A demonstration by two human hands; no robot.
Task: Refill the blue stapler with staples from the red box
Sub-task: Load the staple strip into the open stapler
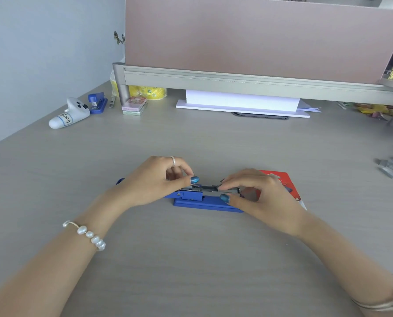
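Observation:
The blue stapler (pixel 200 203) lies sideways on the desk in front of me, its lid swung back to the left and its metal staple channel (pixel 204 188) exposed. My left hand (pixel 159 181) grips the hinge end of the channel, thumb and fingers pinched over it. My right hand (pixel 257 195) pinches the right part of the channel, where a strip of staples seems to sit under the fingertips. The red box (pixel 282 179) lies flat just behind my right hand, mostly hidden by it.
Loose staple strips (pixel 392 165) lie at the right edge. At the back left stand a white toy figure (pixel 70 114), a small blue stapler (pixel 97 102), stacked note pads (pixel 135 106) and a yellow tape roll (pixel 149 92). A pink partition (pixel 259 37) closes the back.

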